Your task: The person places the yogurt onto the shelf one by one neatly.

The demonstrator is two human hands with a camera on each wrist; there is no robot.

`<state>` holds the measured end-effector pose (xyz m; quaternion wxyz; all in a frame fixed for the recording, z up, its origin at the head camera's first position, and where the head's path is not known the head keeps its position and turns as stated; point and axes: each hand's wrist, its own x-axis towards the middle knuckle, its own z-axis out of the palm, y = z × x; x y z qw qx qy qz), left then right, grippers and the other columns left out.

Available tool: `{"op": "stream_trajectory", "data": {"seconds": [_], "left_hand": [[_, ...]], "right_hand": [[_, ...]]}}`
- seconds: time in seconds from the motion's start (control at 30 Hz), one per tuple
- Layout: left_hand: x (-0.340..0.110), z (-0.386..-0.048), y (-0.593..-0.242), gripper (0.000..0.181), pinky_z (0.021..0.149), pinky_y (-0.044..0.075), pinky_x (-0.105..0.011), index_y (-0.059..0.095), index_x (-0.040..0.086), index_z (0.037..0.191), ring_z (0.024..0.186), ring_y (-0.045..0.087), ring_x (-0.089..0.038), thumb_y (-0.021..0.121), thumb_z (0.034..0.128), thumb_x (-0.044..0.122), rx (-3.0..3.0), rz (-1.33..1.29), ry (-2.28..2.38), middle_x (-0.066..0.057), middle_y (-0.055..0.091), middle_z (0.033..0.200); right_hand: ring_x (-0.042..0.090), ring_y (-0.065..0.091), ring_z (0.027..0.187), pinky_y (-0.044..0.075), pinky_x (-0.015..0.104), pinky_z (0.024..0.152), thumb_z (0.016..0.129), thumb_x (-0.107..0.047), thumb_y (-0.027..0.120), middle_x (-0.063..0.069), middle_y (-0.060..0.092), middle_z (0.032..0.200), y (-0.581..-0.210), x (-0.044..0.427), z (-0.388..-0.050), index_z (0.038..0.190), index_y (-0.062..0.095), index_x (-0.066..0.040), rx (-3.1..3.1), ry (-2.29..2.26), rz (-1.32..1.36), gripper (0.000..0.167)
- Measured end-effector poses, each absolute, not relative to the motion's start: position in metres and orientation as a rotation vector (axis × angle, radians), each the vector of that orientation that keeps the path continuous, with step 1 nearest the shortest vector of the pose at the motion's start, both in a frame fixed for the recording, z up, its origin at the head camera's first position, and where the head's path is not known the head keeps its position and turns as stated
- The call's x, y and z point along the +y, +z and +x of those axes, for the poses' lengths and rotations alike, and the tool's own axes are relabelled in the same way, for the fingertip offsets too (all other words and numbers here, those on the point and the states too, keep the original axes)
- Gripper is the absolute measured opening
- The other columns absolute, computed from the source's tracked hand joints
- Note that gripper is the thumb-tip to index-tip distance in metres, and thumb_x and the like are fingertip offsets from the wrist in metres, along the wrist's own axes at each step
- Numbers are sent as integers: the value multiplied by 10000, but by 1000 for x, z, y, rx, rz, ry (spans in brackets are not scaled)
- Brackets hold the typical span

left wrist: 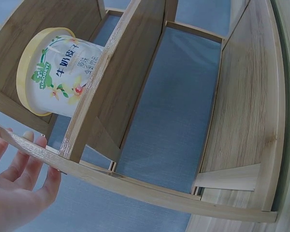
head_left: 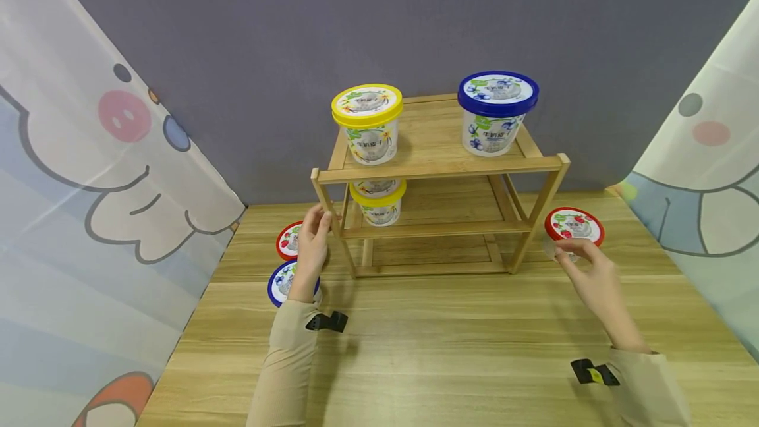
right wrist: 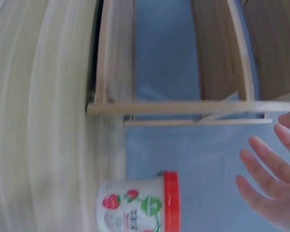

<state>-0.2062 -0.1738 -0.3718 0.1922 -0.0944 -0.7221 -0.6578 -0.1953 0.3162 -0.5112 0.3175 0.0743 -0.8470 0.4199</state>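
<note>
A wooden three-tier rack point(head_left: 441, 167) stands on the table against the grey backdrop. My left hand point(head_left: 313, 239) is at its front left post point(left wrist: 116, 186), thumb on one side and fingers on the other, gripping it. On the top tier are a yellow-lidded tub point(head_left: 370, 140) at left and a blue-lidded tub point(head_left: 492, 130) at right. Another yellow-lidded tub point(head_left: 381, 209) sits on the middle tier, partly hidden by the top board. My right hand point(head_left: 593, 275) hovers by a red-lidded strawberry tub point(head_left: 574, 224); in the right wrist view its spread fingers point(right wrist: 263, 181) are apart from the tub.
Left of the rack, a second red-lidded tub point(head_left: 288, 240) and a blue-lidded tub point(head_left: 280, 283) stand on the wooden table point(head_left: 427, 348), both partly behind my left hand and arm. Cartoon-printed curtains point(head_left: 65, 170) hang at both sides.
</note>
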Motion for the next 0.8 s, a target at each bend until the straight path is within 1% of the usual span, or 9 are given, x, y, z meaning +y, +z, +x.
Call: {"op": "stream_trajectory", "data": {"seconds": [0.07,0.13,0.17,0.37,0.43,0.53,0.6,0.67,0.8], "left_hand": [[-174,-206,-372,283,781,404,-255,478,-71,1155,852,553,-30,423,935,97,-2031,-262,-1849,144,577,831],[-175,-208,-374,285,778,403,-252,482,-64,1155,858,555,-41,428,934,107,-2028,-262,-1848,132,581,837],[-175,-208,-375,292,777,403,-248,481,-65,1155,861,556,-49,431,934,119,-2025,-266,-1843,124,582,841],[-175,-210,-377,268,774,409,-247,491,-56,1132,907,567,-193,435,932,113,-2015,-268,-1834,18,601,869],[-174,-210,-377,267,775,415,-242,492,-55,1131,919,561,-245,434,933,113,-2008,-268,-1836,-40,602,882],[-174,-210,-377,297,779,422,-239,488,-57,1141,929,541,-318,442,934,151,-1982,-298,-1846,-174,582,914],[-174,-210,-378,315,774,420,-238,496,-46,1138,921,534,-338,450,932,188,-1958,-329,-1848,-249,557,926],[-174,-210,-379,318,767,420,-234,512,-24,1128,908,537,-339,464,926,217,-1932,-362,-1845,-283,543,930],[-175,-211,-381,345,760,414,-230,514,-29,1123,900,538,-334,471,922,248,-1926,-375,-1832,-294,541,928]], "right_hand": [[-56,519,930,375,69,716,816,-203,646,-117,624,948,-504,319,-194,1018,626,-242,-2240,1061,203,206],[-76,511,911,384,75,696,821,-193,640,-124,621,933,-488,314,-187,995,629,-205,-2250,1066,195,176],[-59,518,895,383,80,694,827,-171,630,-81,629,926,-474,308,-180,984,630,-155,-2258,1074,203,157],[-211,372,840,294,64,701,831,-62,596,195,596,896,-419,281,-154,947,585,37,-2357,986,151,153],[-180,405,842,306,89,713,834,-55,590,213,595,908,-411,279,-151,951,582,52,-2388,955,131,159],[102,540,895,380,253,763,843,-50,570,238,585,926,-409,282,-153,966,573,70,-2426,918,110,171],[338,522,901,385,406,772,843,-37,559,261,568,941,-411,287,-155,973,562,83,-2436,912,105,177],[452,475,903,353,523,755,845,-30,547,282,540,956,-414,291,-158,979,548,91,-2449,910,103,180],[475,441,919,325,576,747,857,-42,530,317,496,1001,-416,299,-162,1000,521,109,-2489,907,104,208]]}}
